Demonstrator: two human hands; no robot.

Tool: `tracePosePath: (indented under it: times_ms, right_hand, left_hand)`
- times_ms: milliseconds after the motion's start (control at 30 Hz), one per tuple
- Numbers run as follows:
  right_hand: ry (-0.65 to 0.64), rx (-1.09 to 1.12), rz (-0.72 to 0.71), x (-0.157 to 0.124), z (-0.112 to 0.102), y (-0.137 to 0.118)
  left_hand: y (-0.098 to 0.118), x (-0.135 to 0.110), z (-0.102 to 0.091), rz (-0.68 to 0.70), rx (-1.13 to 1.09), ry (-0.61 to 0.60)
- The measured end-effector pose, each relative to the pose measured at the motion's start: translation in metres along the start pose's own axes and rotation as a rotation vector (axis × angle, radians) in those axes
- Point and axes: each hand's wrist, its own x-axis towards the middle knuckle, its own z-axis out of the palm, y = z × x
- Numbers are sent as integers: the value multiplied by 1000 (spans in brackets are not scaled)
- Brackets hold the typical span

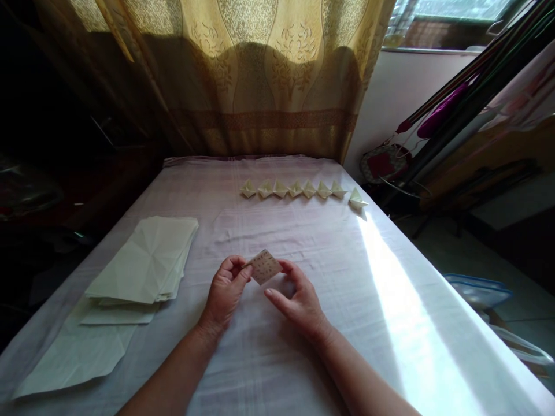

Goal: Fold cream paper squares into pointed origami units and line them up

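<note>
A small folded square of paper sits just below the centre of the frame, turned like a diamond, its tan face speckled with fine dark marks and its edges crisp. The left hand pinches its left corner tightly between thumb and curled fingers. The right hand grips the right corner with the thumb on top, its forefinger stretched out underneath. Both hands hover just above a table covered by a pale, faintly checked cloth, wrinkled in soft folds, with a bright band of sunlight running down its right side. At centre left lies a stack of sheets, pale green, creased in radiating lines, with one large sheet spread beneath it toward the lower left. Along the far edge, upper centre, stands a row of boats, small pointed paper shapes set tip to tip, the last at the right slightly apart. Behind hangs a curtain, golden, sheer and patterned with leaves, with a darker woven band low down. A window shows at upper right, above a white wall and leaning rods.
</note>
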Motion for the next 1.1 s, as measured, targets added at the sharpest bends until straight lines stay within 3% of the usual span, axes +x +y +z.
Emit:
tracePosePath:
  times_ms: [133, 300, 433, 567, 700, 800, 967, 1100]
  right_hand:
    - [24, 208, 135, 0, 5, -5]
    - [7, 349, 225, 2, 2, -8]
    - [39, 187, 109, 1, 2, -10]
    - [156, -210, -167, 2, -8, -9]
    - [33, -485, -422, 6, -18, -13]
    - [-64, -545, -470, 5, -17, -16]
    - [-247, -534, -383, -3, -12, -14]
    - [-293, -483, -321, -10, -21, -7]
  left_hand:
    - [2, -8, 8, -124, -149, -67]
    - [-5, -8, 10, -34, -9, -144]
    - [-12, -8, 8, 86, 138, -181]
    - [-5, -14, 5, 435, 514, -165]
    - [8, -20, -1, 771, 877, -155]
    - [11, -22, -7, 897, 1068, -235]
    - [5, -27, -22, 873, 1272, -305]
    - [0, -35, -35, 846, 1279, -330]
